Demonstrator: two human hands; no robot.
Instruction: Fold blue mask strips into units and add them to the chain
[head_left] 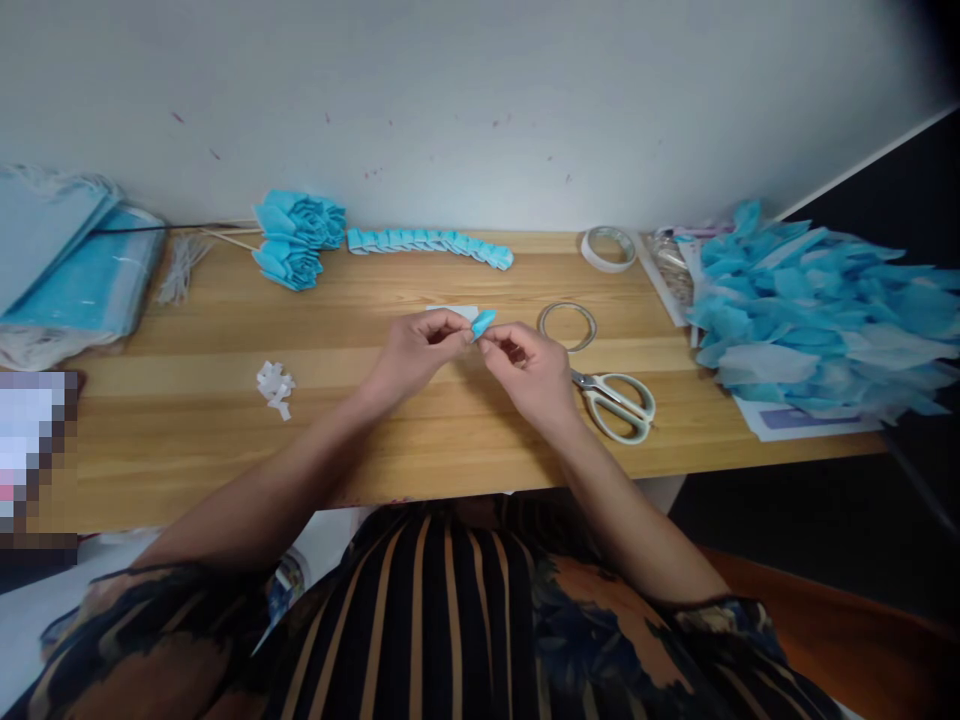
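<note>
A small piece of blue material (482,324) is pinched between my two hands above the middle of the wooden table. My left hand (421,350) grips its left side with thumb and forefinger. On its lower right side, the fingertips of my right hand (528,368) are closed on it. A white sheet (453,312) lies just behind my left fingers, partly covered by them. Close to my right hand are a thin tape ring (568,327) and scissors with pale handles (621,407), their blades partly hidden by the hand.
Blue flowers on sticks (298,238) and a row of folded blue pieces (431,243) lie along the wall. White scraps (275,388) are at left, near packaged blue sheets (82,270). A tape roll (608,249) stands behind, and a large blue heap (825,320) fills the right end.
</note>
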